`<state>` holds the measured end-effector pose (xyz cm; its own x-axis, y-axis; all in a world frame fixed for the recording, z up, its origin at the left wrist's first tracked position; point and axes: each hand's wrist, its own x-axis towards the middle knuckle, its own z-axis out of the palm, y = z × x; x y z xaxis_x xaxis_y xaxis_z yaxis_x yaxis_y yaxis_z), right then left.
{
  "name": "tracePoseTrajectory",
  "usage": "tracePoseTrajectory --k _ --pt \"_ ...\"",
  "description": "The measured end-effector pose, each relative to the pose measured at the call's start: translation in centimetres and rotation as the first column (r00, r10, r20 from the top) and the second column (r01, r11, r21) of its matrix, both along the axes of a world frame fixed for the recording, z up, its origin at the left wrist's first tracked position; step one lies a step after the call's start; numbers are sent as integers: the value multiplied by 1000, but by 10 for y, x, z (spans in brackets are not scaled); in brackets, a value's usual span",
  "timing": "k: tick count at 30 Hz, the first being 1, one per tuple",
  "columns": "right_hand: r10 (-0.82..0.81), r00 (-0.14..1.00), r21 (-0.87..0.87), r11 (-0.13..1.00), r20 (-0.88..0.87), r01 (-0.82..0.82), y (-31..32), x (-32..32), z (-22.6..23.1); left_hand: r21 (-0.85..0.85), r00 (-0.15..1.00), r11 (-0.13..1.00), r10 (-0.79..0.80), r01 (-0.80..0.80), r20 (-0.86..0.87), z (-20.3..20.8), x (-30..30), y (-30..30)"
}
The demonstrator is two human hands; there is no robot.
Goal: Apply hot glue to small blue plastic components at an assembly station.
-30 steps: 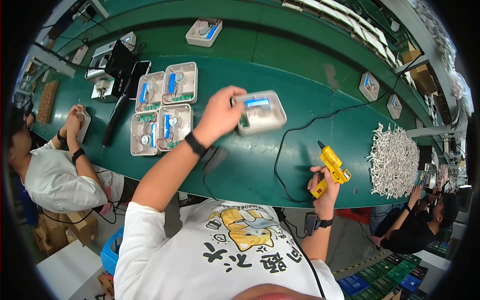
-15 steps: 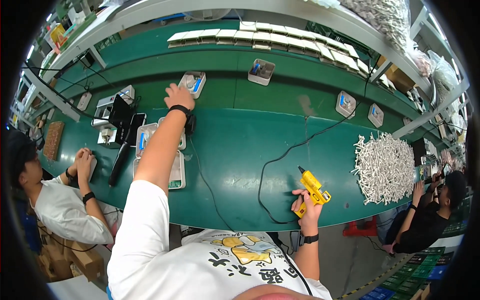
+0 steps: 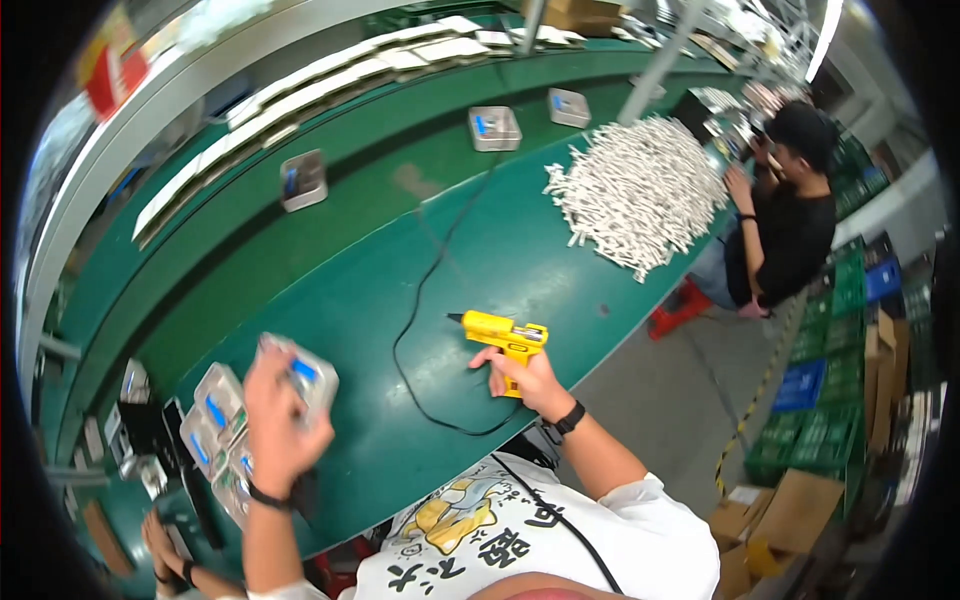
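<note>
My left hand (image 3: 280, 418), smeared a little by motion, grips a small pale open-topped box (image 3: 322, 388) with a blue part inside, raised above the table. Just left of it, several similar pale boxes (image 3: 222, 388) sit close together, with blue parts in them. A yellow hot glue gun (image 3: 512, 337) is in my right hand (image 3: 532, 382), its fingers wrapped round the handle. The gun's dark nozzle points left, and its black cord (image 3: 408, 318) loops across the green table (image 3: 365, 300).
More pale boxes (image 3: 304, 181) stand spaced along the green strip behind the table. A big heap of small white parts (image 3: 645, 190) lies at the right. A person in black (image 3: 795, 215) sits beyond it; another person's hands (image 3: 165, 545) are at lower left.
My left hand has taken a box from the far strip and brought it nearer, beside the grouped boxes. The view has swung to the right. My right hand still holds the glue gun, now more level.
</note>
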<state>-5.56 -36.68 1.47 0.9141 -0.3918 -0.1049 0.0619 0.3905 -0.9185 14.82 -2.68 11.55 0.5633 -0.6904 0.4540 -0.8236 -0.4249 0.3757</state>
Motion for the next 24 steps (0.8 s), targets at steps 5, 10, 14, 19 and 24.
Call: tracePoseTrajectory --k 5,10,14,19,24 --pt "1 998 54 999 63 -4 10 -2 -2 186 989 979 -64 88 -134 -22 -66 -7" --pt "33 999 14 999 28 -33 0 -1 -7 216 983 976 26 15 -181 -8 -104 -9" --pt "19 999 -79 997 33 -16 -8 -14 -5 88 969 995 72 -52 -236 -32 -67 -11" --pt "36 996 -17 999 79 -35 -2 -7 -7 175 941 972 199 -154 -275 -31 -68 8" --pt "177 981 -6 984 79 -177 9 -2 8 135 953 976 199 -171 -227 -34 -68 20"
